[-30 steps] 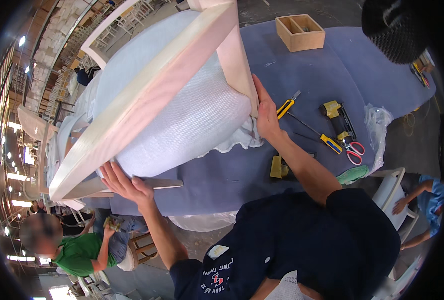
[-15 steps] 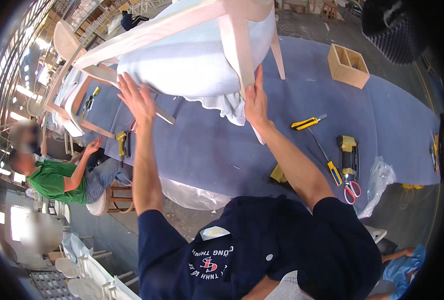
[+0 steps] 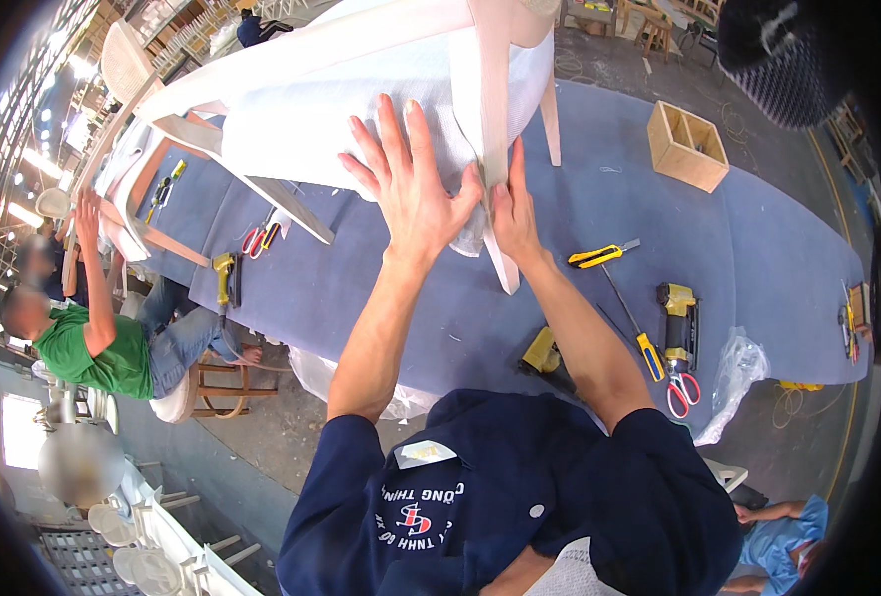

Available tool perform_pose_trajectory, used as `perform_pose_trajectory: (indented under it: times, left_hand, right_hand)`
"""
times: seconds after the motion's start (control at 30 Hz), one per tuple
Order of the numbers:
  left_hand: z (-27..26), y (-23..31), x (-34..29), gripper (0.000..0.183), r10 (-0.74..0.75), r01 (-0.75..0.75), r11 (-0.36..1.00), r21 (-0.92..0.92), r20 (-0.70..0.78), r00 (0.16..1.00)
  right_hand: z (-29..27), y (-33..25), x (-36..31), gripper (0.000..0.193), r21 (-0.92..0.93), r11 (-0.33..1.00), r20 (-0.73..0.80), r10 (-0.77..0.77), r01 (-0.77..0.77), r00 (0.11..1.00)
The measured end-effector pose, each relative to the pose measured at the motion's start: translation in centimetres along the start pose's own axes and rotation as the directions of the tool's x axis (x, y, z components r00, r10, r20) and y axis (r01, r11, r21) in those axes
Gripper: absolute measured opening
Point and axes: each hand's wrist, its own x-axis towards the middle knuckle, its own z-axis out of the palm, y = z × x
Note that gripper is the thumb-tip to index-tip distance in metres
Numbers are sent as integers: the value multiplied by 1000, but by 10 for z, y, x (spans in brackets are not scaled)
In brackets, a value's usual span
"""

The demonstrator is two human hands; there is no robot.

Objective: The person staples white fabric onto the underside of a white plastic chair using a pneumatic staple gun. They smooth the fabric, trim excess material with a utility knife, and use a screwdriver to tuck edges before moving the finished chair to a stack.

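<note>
A pale wooden chair (image 3: 495,109) is tipped up on the blue-grey table in front of me, with light grey-white fabric (image 3: 292,134) over its padded part. My left hand (image 3: 416,194) lies open on this fabric, fingers spread, its thumb close to the chair's near leg. At that same leg my right hand (image 3: 516,214) is closed, thumb on the near side and fingers along the right side. The fabric's lower edge hangs behind my hands and is partly hidden by them.
On the table's right lie a yellow utility knife (image 3: 602,254), a screwdriver (image 3: 649,356), a nail gun (image 3: 677,323), red-handled scissors (image 3: 683,394), clear plastic (image 3: 736,372) and a wooden box (image 3: 687,146). A second nail gun (image 3: 226,278) lies left, near a green-shirted person (image 3: 93,343) beside another chair.
My left hand has moved right, from the fabric's left part to beside the near leg. My right hand stays at the leg. The green-shirted person has raised a hand to the other chair.
</note>
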Motion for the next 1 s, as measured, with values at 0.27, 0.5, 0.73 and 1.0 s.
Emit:
perform_pose_trajectory:
  times: [0.27, 0.5, 0.73, 1.0]
  left_hand:
    - [-2, 11, 8, 88, -68, 68, 997, 29, 8, 998]
    - [-36, -45, -1, 84, 1, 1, 999, -41, 51, 999]
    - [-64, -63, 19, 78, 86, -89, 996, 11, 174, 981]
    - [-55, -51, 37, 76, 106, -154, 981, 122, 330, 938]
  right_hand:
    - [1, -4, -5, 71, 19, 999, -12, 42, -42, 999]
    - [-59, -13, -83, 53, -313, 925, -68, 207, -217, 976]
    - [-196, 18, -257, 38, -717, 482, -307, 430, -503, 849]
    - [-200, 20, -296, 45, -790, 240, -369, 548, -564, 750]
